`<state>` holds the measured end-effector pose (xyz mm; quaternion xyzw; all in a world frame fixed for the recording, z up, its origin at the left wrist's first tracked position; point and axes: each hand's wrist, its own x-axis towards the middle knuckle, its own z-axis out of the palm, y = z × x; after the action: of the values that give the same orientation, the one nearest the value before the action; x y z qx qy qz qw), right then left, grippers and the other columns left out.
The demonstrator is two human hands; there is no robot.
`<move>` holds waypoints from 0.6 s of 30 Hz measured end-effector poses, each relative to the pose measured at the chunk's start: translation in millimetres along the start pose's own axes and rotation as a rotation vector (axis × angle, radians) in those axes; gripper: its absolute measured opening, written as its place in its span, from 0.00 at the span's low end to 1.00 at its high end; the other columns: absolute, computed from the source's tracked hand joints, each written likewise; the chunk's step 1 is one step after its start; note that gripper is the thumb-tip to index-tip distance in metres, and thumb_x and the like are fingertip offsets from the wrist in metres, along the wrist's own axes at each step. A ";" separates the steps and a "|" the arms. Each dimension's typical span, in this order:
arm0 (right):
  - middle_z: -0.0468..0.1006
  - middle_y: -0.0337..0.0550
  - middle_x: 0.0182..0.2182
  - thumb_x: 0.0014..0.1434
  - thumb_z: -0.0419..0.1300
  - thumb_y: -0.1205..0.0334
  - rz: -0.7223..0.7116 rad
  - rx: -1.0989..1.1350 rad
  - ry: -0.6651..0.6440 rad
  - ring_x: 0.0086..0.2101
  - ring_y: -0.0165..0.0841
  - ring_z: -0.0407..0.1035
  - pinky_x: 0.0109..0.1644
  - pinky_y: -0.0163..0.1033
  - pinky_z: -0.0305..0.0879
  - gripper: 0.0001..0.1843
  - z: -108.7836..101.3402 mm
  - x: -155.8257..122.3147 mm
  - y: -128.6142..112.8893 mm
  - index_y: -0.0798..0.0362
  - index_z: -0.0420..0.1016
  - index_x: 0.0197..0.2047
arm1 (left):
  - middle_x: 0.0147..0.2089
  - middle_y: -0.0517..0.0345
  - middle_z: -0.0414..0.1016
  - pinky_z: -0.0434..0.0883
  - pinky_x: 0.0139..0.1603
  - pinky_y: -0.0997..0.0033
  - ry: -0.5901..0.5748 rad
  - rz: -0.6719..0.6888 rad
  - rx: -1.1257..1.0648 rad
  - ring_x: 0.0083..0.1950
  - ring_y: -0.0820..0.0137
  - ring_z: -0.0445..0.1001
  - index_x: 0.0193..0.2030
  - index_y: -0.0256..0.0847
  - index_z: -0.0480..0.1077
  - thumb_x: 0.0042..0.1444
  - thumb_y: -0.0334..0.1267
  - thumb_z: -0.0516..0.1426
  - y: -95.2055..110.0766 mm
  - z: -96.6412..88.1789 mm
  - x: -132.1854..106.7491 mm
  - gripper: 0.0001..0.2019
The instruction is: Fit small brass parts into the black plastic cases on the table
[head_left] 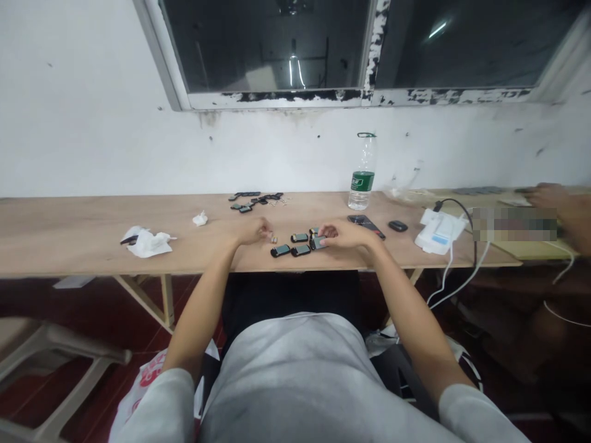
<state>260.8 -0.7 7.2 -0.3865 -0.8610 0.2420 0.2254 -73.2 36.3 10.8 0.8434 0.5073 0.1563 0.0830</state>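
Observation:
On the wooden table, several small black-rimmed grey rectangular pieces lie in a loose group, among them one piece [280, 251] at the near left and another [300, 250] beside it. My right hand [339, 234] has its fingers curled at the right side of this group, gripping a grey rectangular piece [317, 243] by its edge. Left of the group is my left hand [253, 231], its fingers drawn together in a pinch. Small tan bits [274, 239] lie right by those fingertips. Whatever is between the left fingers is too small to make out.
Behind my hands is a pile of dark pieces [258, 200]. Crumpled tissue [150, 242] lies at left. A water bottle [361, 181], phone [367, 226], black oval object [398, 226] and white box with cables [441, 231] stand rightward. Another person's hand [549, 197] is at far right.

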 end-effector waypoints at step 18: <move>0.81 0.44 0.32 0.57 0.67 0.49 0.045 0.393 0.277 0.31 0.32 0.74 0.36 0.36 0.71 0.18 8.5 3.7 -30.4 0.54 0.77 0.42 | 0.55 0.49 0.72 0.72 0.52 0.64 0.220 0.335 -0.101 0.48 0.63 0.75 0.54 0.40 0.75 0.67 0.42 0.52 96.0 9.2 -15.3 0.15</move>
<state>236.7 -17.7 19.3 -0.3837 -0.7496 0.3544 0.4066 2.9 -22.2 28.1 0.8885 0.3577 0.2842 0.0421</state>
